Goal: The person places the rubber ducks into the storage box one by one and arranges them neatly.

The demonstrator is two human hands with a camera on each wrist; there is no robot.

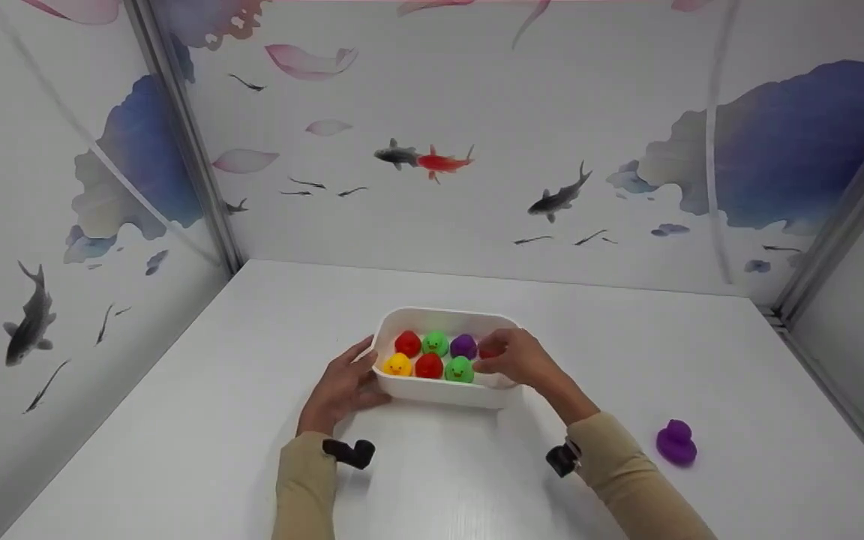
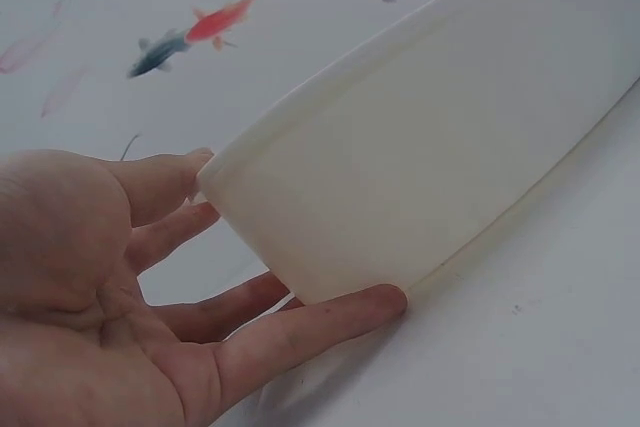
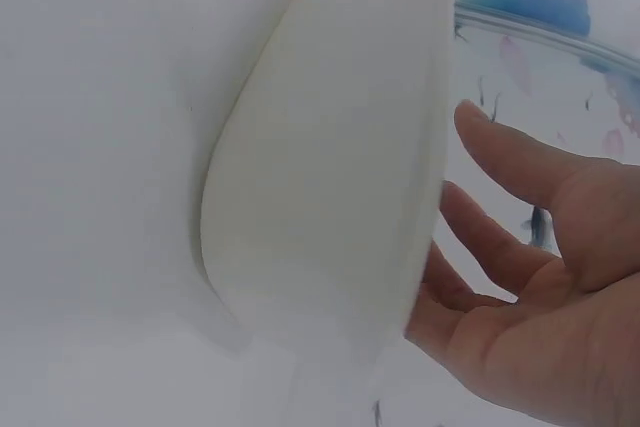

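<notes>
A white plastic box [image 1: 432, 391] stands on the table with several toy ducks in it. They include a yellow duck [image 1: 397, 365], two green ducks, a purple duck [image 1: 463, 346] and red ducks. My left hand [image 1: 342, 386] holds the box's left end; in the left wrist view one digit is at the rim corner and another lies along the lower side. Over the box's right end, my right hand [image 1: 514, 356] reaches inside, above a partly hidden red duck [image 1: 489, 351]. In the right wrist view its thumb stands apart from the fingers, whose tips are partly behind the rim.
A purple duck [image 1: 677, 443] lies on the white table [image 1: 432, 480], to the right of my right forearm. White panels [image 1: 492, 97] printed with fish and petals enclose the table at the back and sides.
</notes>
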